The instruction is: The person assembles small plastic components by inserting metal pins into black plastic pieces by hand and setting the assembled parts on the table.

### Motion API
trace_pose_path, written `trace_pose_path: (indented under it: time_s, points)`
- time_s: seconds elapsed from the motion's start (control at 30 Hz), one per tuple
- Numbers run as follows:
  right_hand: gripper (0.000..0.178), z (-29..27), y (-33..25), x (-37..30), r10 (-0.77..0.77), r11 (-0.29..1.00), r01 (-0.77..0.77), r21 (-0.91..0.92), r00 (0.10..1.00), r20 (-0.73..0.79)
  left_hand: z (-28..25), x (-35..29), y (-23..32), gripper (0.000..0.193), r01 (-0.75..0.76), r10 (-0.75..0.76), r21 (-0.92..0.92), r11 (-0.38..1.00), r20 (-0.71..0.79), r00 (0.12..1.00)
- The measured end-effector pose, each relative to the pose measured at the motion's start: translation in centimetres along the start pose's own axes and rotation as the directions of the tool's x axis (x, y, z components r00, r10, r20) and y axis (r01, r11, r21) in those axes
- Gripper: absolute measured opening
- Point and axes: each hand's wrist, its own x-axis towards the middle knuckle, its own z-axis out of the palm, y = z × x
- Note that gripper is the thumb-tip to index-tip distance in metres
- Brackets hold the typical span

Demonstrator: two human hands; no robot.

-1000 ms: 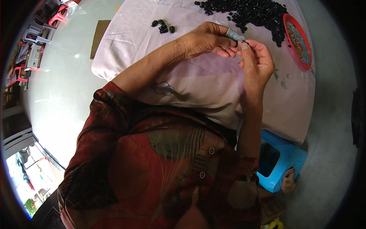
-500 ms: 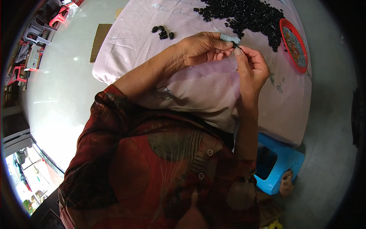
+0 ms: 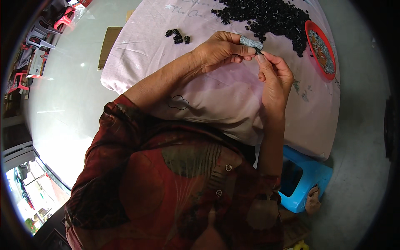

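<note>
My left hand (image 3: 223,51) pinches a small black plastic piece (image 3: 257,51) between thumb and forefinger; a pale grey wrap (image 3: 250,42) covers that forefinger. From the right, the thumb and fingertips of my right hand (image 3: 275,73) close on the same piece, and the two hands' tips meet there. Whether the right fingers also hold something tiny is hidden. A large heap of similar black pieces (image 3: 271,21) lies just beyond my hands. Several more black pieces (image 3: 178,38) sit apart in a small group, left of my left hand.
A red dish (image 3: 308,31) with small metallic-looking parts (image 3: 323,52) stands at the table's right edge. Pink cloth (image 3: 141,46) covers the table. A blue plastic stool (image 3: 321,171) is below right, and flat cardboard (image 3: 109,48) lies at left. Chairs (image 3: 41,33) stand farther off.
My right hand has turned slightly and its fingers have curled in closer to the black piece. My left hand stays nearly in place, still pinching it.
</note>
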Motion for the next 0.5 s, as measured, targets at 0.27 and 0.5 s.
trace_pose_path:
  time_s: [0.27,0.5]
  points:
    - [0.029,0.4,-0.3,0.2,-0.255,0.904,0.278,-0.324,0.960,0.114,-0.9,-0.4,1.4,0.016,0.171,-0.172,0.014,0.985,0.044,0.984]
    - [0.039,-0.1,0.0,0.1,-0.362,0.735,0.462,-0.496,0.886,0.290,-0.4,-0.9,1.8,0.019,0.169,-0.178,0.182,0.969,0.036,0.983]
